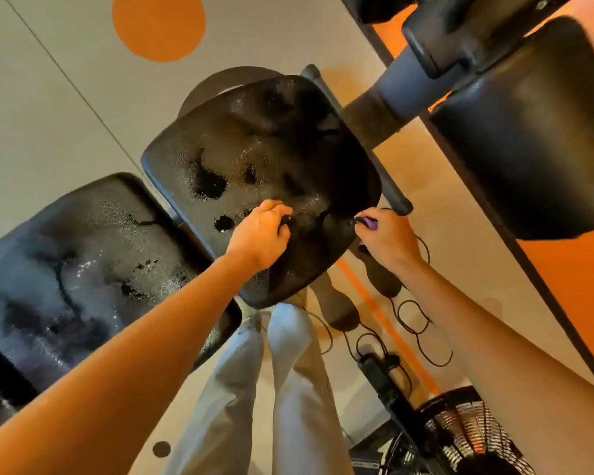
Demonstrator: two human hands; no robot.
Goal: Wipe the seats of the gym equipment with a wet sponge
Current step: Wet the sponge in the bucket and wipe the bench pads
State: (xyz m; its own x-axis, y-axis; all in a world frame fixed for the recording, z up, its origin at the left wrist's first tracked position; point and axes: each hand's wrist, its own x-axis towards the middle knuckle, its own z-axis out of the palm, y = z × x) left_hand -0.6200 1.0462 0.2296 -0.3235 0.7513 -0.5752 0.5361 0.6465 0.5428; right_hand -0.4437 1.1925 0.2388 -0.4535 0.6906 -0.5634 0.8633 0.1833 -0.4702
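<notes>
We see the left hand (259, 234) curled down on the near part of a black padded seat (254, 159), its fingers bent over something small and dark that it presses to the pad. We cannot make out whether that is the sponge — it is almost wholly hidden under the fingers, so we can say only that the hand is closed on a small dark object. Beyond these fingers the seat's surface is beaded with water, with several dry-looking dark patches among the droplets.

The right hand (388, 240) sits at the seat's right edge, just beside the left hand and a little apart from it. It is closed around a small purple object (371, 223) with a dark tip that points toward the seat's rim; what the object is we cannot tell.

To the left of the left forearm lies a second black pad (76, 265), also wet and streaked. Past the right hand, farther and higher, a dark metal frame (402, 94) carries another black cushion (528, 132). Below both wrists we see the person's light trousers (240, 371), and under the right forearm black cables (415, 320) loop over the floor near a fan (460, 437).
</notes>
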